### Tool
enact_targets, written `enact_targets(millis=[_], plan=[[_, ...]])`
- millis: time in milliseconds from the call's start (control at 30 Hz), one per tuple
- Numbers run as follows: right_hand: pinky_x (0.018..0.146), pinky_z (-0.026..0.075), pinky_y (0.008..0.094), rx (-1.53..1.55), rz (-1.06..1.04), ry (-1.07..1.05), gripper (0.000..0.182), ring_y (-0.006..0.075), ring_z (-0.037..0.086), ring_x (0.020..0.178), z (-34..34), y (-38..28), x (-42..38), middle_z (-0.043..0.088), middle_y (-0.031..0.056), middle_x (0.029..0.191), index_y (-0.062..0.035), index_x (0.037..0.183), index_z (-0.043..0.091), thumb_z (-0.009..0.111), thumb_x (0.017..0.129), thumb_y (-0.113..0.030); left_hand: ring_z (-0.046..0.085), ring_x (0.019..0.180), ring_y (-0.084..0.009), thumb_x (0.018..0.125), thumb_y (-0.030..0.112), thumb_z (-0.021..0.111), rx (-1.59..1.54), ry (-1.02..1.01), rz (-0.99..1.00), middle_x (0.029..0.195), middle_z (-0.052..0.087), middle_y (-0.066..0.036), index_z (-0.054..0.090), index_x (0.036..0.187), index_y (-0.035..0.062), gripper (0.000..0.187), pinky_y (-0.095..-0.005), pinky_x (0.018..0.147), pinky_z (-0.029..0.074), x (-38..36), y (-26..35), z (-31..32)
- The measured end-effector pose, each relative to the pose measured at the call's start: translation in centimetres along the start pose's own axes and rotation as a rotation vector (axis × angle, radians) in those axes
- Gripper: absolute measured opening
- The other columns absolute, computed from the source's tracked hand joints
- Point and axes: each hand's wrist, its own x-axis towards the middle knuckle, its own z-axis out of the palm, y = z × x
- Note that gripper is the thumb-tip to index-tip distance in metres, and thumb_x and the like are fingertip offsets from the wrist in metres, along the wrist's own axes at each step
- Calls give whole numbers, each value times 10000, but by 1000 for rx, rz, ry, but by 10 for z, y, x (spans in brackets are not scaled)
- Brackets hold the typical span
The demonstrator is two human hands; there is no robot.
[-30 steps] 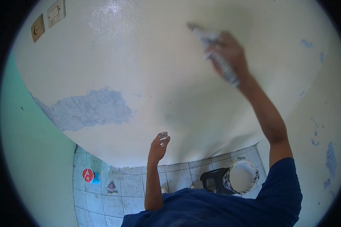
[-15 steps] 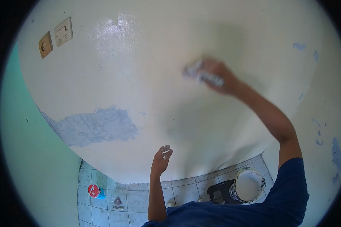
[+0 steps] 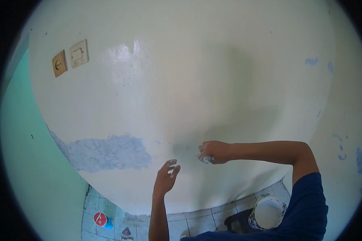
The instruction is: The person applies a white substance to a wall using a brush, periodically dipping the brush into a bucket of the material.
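Close to the cream wall (image 3: 181, 100), my right hand (image 3: 216, 152) is closed round a small white-smeared object (image 3: 206, 159); its kind cannot be made out. My left hand (image 3: 166, 176) is lower and to the left, fingers apart and curved, with white smears on the fingertips and nothing visible between them. A rough grey-blue patch (image 3: 108, 152) lies on the wall to the left of both hands. Shadows of my arm fall on the wall around the right hand.
A bucket (image 3: 268, 213) of white paint-like material stands at lower right by a dark stool (image 3: 239, 221). A red-lidded can (image 3: 103, 220) sits on the tiled floor (image 3: 199, 221). A socket (image 3: 60, 64) and switch (image 3: 79, 53) are at upper left, beside a green wall (image 3: 36, 152).
My right hand has come down the wall from upper right to near my left hand, still holding the white-smeared object. The view has tilted up slightly.
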Motion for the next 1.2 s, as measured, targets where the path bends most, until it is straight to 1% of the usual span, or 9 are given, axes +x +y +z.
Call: enact_targets(millis=[167, 300, 467, 533, 667, 800, 900, 1067, 1200], plan=[[651, 430, 391, 146, -208, 566, 159, 302, 549, 717, -123, 41, 36, 583, 92, 726, -100, 757, 597, 592, 629, -7, 597, 1004, -270, 875, 257, 574, 31, 16, -26, 1134, 583, -157, 519, 1158, 16, 376, -353, 795, 486, -4, -10, -7], [682, 442, 409, -511, -27, 816, 206, 308, 519, 777, -239, -7, 43, 539, 100, 792, -103, 809, 603, 609, 622, -17, 597, 1002, -271, 879, 251, 569, -12, 16, -67, 1129, 582, -162, 516, 1159, 5, 377, -352, 805, 491, -11, -9, -2], [735, 485, 370, -642, -126, 741, 124, 278, 542, 907, -204, 15, 49, 556, 113, 894, -88, 820, 610, 545, 719, -57, 596, 1003, -273, 877, 239, 574, -28, -1, -95, 1131, 580, -162, 519, 1156, 6, 368, -352, 810, 494, -20, -11, 2], [727, 506, 378, -778, 46, 376, 80, 300, 542, 953, -119, 19, 42, 550, 134, 951, -90, 776, 583, 510, 780, -122, 594, 1009, -274, 876, 250, 574, -34, 2, -81, 1134, 580, -160, 521, 1154, 7, 373, -354, 808, 493, -23, -18, -1], [753, 474, 413, -87, -26, 26, 33, 289, 555, 906, -55, -21, 19, 545, 113, 885, -97, 769, 568, 561, 745, -120, 593, 1012, -276, 869, 264, 586, -11, 12, -76, 1136, 582, -154, 524, 1150, 9, 384, -358, 797, 492, -30, -11, -18], [683, 440, 401, -5, -286, 439, 147, 290, 556, 768, -114, 24, 52, 564, 101, 742, -124, 843, 616, 596, 702, -88, 597, 1003, -284, 863, 266, 596, -19, 41, -74, 1132, 587, -148, 528, 1145, 11, 386, -351, 780, 496, -33, -12, -26], [640, 448, 405, -41, -95, 569, 205, 308, 545, 719, -217, 16, 72, 564, 114, 761, -96, 856, 626, 585, 665, -34, 597, 1000, -290, 862, 267, 597, -34, 25, -64, 1129, 588, -150, 531, 1138, 13, 381, -351, 763, 500, -32, -10, -24], [700, 449, 407, -722, -86, 784, 254, 285, 533, 836, -274, -30, 83, 549, 127, 840, -107, 875, 625, 591, 635, -30, 600, 989, -301, 859, 268, 601, 6, 31, -20, 1117, 592, -157, 538, 1121, 12, 372, -358, 752, 504, -18, -2, -25], [768, 501, 411, -871, 125, 234, 157, 342, 522, 987, -147, 6, 87, 555, 170, 987, -54, 864, 599, 520, 799, -173, 606, 974, -304, 851, 268, 610, 33, 60, 75, 1099, 599, -162, 543, 1110, 15, 368, -357, 751, 503, -5, 9, -29]])
